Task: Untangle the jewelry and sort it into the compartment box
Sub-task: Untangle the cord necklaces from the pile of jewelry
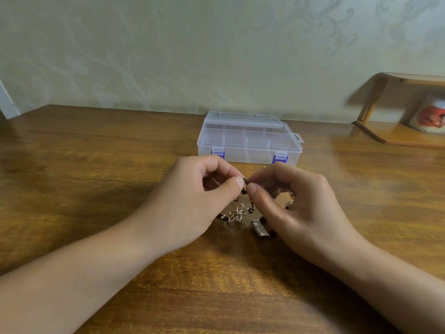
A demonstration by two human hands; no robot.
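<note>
Untangling step: left hand [192,196] and right hand [296,203] each pinch the jewelry tangle [243,210] mid-bench; next, tease strands apart, then unlatch the closed compartment box [249,138].

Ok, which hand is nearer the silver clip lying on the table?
Right. The right hand hangs just above and beside the silver clip; the left hand sits farther off, across the flower pendant.
</note>
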